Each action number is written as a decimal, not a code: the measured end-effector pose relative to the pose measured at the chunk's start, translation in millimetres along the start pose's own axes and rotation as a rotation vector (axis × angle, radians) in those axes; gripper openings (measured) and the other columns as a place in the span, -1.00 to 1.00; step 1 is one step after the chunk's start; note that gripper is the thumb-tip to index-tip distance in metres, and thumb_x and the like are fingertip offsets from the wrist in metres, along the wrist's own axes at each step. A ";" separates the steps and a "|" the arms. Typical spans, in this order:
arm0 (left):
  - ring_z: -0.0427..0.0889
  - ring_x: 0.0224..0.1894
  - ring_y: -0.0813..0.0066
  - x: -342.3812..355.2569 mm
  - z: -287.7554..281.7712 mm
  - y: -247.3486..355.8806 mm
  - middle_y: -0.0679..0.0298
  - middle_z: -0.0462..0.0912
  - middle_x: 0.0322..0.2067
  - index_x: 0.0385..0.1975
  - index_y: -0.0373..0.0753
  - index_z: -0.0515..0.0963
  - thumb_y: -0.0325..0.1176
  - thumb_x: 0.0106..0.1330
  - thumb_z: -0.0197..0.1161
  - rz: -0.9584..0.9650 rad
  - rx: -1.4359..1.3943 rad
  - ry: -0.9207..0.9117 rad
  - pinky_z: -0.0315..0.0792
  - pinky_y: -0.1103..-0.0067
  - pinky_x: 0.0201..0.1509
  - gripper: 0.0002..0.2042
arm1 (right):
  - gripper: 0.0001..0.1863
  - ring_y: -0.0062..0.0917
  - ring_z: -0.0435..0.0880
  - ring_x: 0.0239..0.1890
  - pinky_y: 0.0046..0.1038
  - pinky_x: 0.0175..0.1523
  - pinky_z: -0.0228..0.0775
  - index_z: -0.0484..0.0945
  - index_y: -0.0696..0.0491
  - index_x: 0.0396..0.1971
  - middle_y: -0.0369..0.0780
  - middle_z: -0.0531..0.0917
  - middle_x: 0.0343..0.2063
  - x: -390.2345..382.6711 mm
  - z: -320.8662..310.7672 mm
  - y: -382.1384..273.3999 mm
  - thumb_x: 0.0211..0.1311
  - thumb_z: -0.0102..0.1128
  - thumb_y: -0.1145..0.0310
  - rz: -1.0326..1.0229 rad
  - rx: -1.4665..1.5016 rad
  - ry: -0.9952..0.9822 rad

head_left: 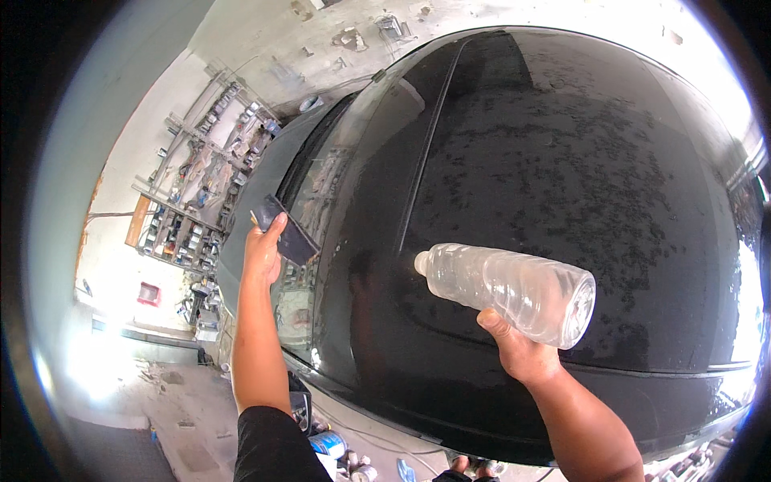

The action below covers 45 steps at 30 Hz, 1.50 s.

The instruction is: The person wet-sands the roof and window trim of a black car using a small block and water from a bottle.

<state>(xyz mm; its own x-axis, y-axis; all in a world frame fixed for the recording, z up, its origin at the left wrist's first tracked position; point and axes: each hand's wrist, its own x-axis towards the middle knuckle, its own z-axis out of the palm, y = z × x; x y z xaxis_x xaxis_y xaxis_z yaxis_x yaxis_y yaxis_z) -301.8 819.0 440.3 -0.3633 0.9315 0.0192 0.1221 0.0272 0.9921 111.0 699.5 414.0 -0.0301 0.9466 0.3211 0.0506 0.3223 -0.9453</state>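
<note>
My left hand (263, 251) grips a dark rectangular sheet, possibly sandpaper (291, 234), out over the windshield (333, 161) side of a black car. In my right hand (524, 351) is a clear, ridged plastic bottle (507, 287), lying nearly sideways with its narrow neck toward the left. The bottle is over the glossy roof (642, 217), which carries many dark, wet-looking spots and patches. A long trim strip (434, 136) runs across the roof beyond the bottle. Whether the bottle's neck is capped is hard to tell.
The grey hood (265, 169) stretches left toward cluttered wall shelving (193, 169) with cans. A side mirror (299, 408) sits near my left forearm. Below are a blue-labelled can (328, 443), other small items and hoses on the floor. A pale wall (313, 48) borders the car's far side.
</note>
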 end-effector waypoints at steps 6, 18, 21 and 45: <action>0.55 -0.34 0.56 0.9 7.6 -12.3 0.33 0.61 -0.34 -0.16 -0.27 0.53 -0.29 0.29 0.28 -0.190 0.214 0.003 0.43 0.51 -0.23 -0.77 | -0.37 -0.21 0.52 -0.02 -0.23 0.12 0.29 0.36 0.17 0.12 -0.08 0.54 -0.09 0.8 -3.6 1.3 0.10 0.39 0.22 -0.007 -0.050 -0.021; 0.58 -0.39 0.53 29.4 25.6 -31.9 0.28 0.60 -0.41 -0.17 -0.33 0.50 -0.53 0.25 0.21 -0.178 0.386 -0.153 0.45 0.54 -0.26 -0.83 | -0.21 -0.30 0.55 -0.03 -0.30 0.10 0.35 0.31 0.20 0.16 -0.09 0.54 -0.06 -0.1 -3.2 -2.0 -0.02 0.49 0.17 0.096 0.038 -0.015; 0.59 -0.35 0.53 35.7 25.8 -39.5 0.29 0.60 -0.40 -0.18 -0.33 0.50 -0.54 0.21 0.24 -0.076 0.432 -0.117 0.45 0.55 -0.24 -0.81 | -0.18 -0.32 0.55 -0.03 -0.32 0.11 0.35 0.29 0.21 0.17 -0.10 0.55 -0.06 1.0 -4.3 -3.5 -0.05 0.52 0.18 0.053 -0.022 -0.018; 0.53 -0.33 0.32 98.5 58.3 -46.1 0.16 0.59 -0.45 -0.36 -0.37 0.55 -0.45 -0.04 0.29 -0.213 0.996 -0.273 0.38 0.39 -0.19 -0.78 | -0.11 -0.36 0.59 -0.06 -0.35 0.07 0.40 0.24 0.21 0.21 -0.12 0.58 -0.07 2.0 -5.5 2.6 -0.08 0.54 0.18 -0.068 -0.058 -0.037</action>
<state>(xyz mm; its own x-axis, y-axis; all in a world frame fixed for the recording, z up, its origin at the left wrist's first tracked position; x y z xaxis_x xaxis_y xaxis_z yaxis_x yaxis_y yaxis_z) -289.4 930.7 389.3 -0.2614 0.9192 -0.2946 0.8287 0.3702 0.4198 116.5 702.3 412.5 -0.0719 0.9215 0.3815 0.1050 0.3874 -0.9159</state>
